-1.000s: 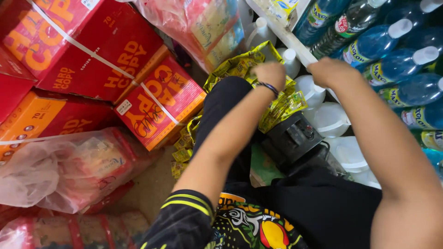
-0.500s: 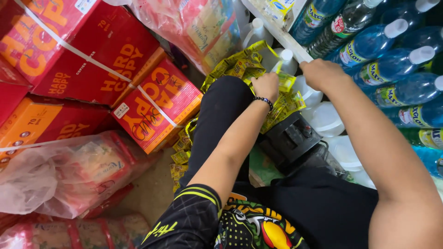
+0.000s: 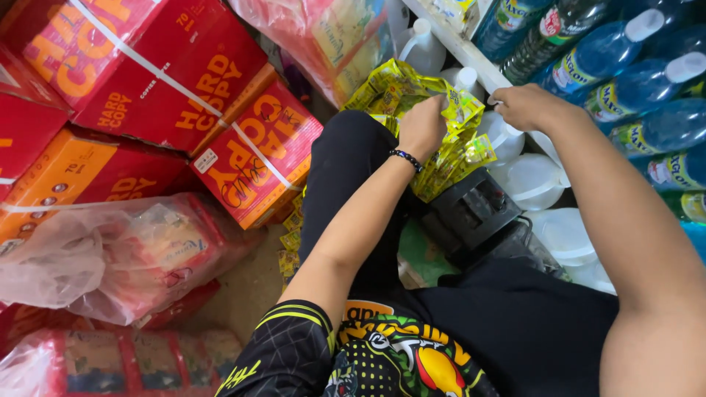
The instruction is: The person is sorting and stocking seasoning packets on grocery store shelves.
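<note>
A bunch of yellow sachet strips (image 3: 388, 90) lies over my black-trousered knee (image 3: 346, 162). My left hand (image 3: 423, 125), with a beaded band at the wrist, is closed on the middle of the bunch. My right hand (image 3: 526, 106) is curled at the bunch's right edge, next to a white shelf edge (image 3: 460, 45), and seems to pinch the strip there. More yellow sachets (image 3: 290, 242) trail down beside my leg to the floor.
A black device with buttons (image 3: 478, 213) sits by my right thigh. White jugs and lids (image 3: 533, 180) stand under the shelf, and blue bottles (image 3: 640, 88) lie at right. Red and orange boxes (image 3: 169, 66) and bagged packs (image 3: 110, 250) crowd the left.
My left hand has dipped a little and come back while kneading the sachets, which now bunch higher. My right hand has stayed at the shelf edge.
</note>
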